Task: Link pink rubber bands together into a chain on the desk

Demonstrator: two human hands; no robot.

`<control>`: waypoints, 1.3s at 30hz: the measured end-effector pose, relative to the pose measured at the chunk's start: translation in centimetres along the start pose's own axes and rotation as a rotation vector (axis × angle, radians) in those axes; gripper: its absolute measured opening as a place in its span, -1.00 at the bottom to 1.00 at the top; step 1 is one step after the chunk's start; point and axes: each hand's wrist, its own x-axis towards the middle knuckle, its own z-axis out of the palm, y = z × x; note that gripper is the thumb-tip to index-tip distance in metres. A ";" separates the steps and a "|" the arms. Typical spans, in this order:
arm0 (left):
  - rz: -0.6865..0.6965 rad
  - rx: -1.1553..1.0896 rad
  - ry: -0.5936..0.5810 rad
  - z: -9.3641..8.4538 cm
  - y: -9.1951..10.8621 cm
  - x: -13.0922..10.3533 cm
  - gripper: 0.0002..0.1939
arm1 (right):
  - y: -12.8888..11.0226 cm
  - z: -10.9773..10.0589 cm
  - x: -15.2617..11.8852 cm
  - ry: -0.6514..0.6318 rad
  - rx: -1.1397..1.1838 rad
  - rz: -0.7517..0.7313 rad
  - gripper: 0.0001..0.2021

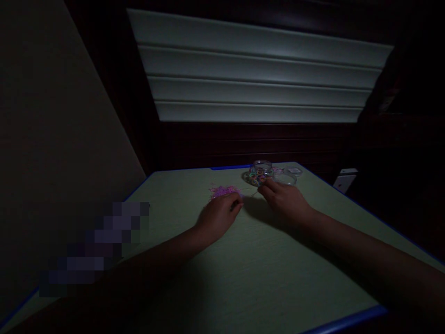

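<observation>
My left hand (219, 214) is closed in a pinch above the table, at the near side of a small heap of pink and purple bits (225, 190). Facing it, my right hand (283, 198) pinches with thumb and forefinger. A thin pale strand (251, 190) stretches across the gap between the fingertips of both hands; the dim light hides its exact kind. Just behind my right hand stands a clear round jar (262, 165) with several colourful rings (255, 177) in or against it. Fingers partly cover the rings.
Clear round lids or shallow containers (288, 178) lie right of the jar. The pale green table (236, 278) has a blue edge. A blurred, pixelated patch (100, 241) covers the left side. A white box (345, 180) stands beyond the right edge. Behind rises a slatted panel (257, 74).
</observation>
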 end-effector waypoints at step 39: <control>-0.062 0.115 0.034 -0.3 0.1 -0.1 -0.85 | -1.1 2.7 0.2 -0.008 0.299 0.039 -0.77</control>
